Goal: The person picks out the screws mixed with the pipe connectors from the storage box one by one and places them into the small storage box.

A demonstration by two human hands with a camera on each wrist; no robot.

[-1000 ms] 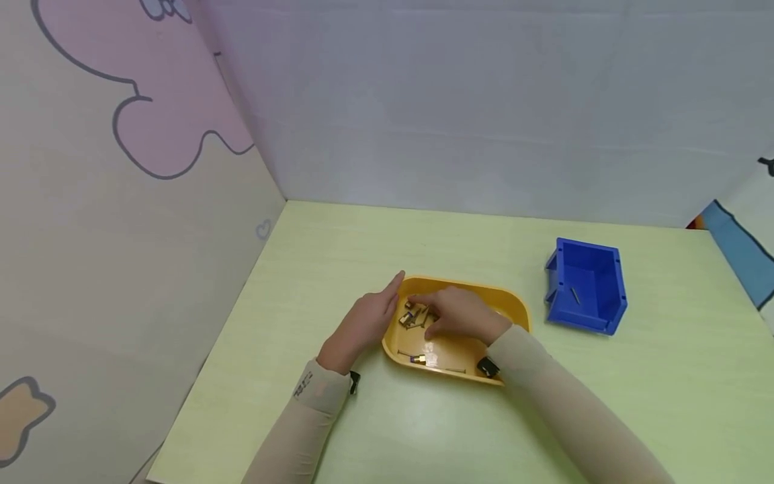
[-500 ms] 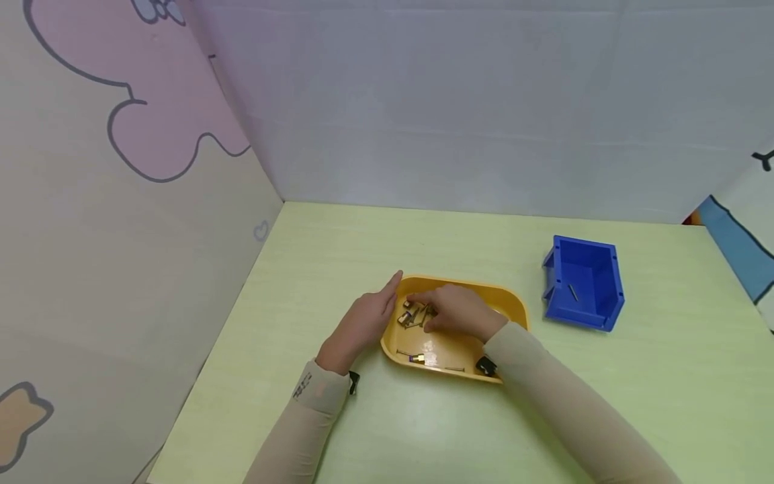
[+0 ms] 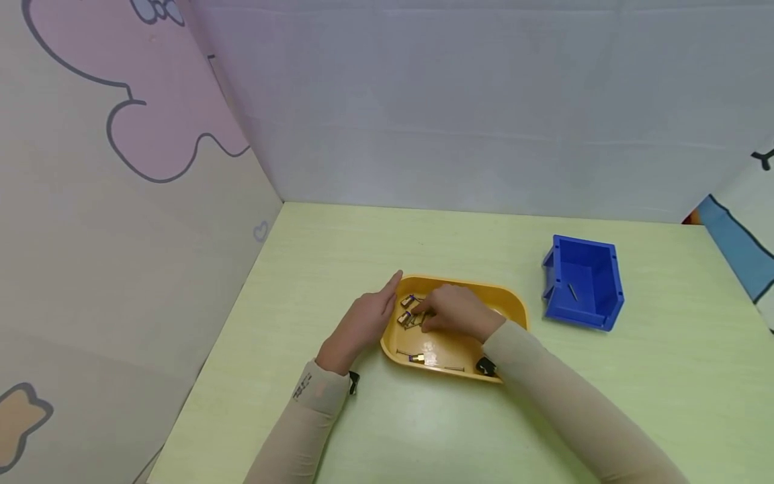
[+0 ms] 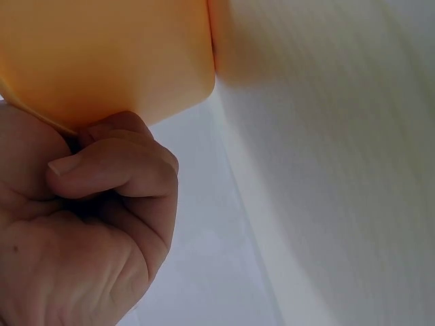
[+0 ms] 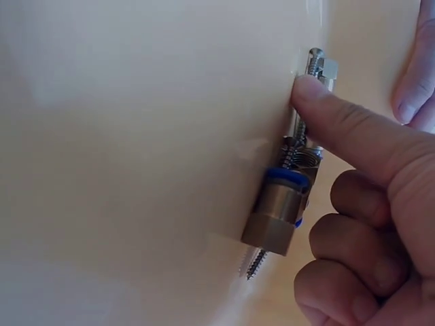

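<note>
A yellow tray [image 3: 510, 302] lies on the green table and holds several small metal parts [image 3: 408, 314]. My left hand [image 3: 363, 323] sits at the tray's left rim. In the left wrist view its fingers [image 4: 109, 163] curl against the tray's outer wall [image 4: 122, 54]. My right hand [image 3: 455, 310] reaches into the tray. In the right wrist view its index fingertip [image 5: 309, 92] presses on a threaded bolt [image 5: 317, 62], with the other fingers curled. Below the bolt lie a brass fitting with a blue ring [image 5: 279, 204] and a pointed screw [image 5: 254, 263].
A blue bin [image 3: 598, 316] stands to the right of the tray with one small screw [image 3: 572, 292] inside. More parts [image 3: 418, 359] lie near the tray's front wall. Panels close off the table on the left and at the back.
My right hand's fingers have crept slightly left over the pile of parts. The left hand stays at the tray's rim. The view shifted a little.
</note>
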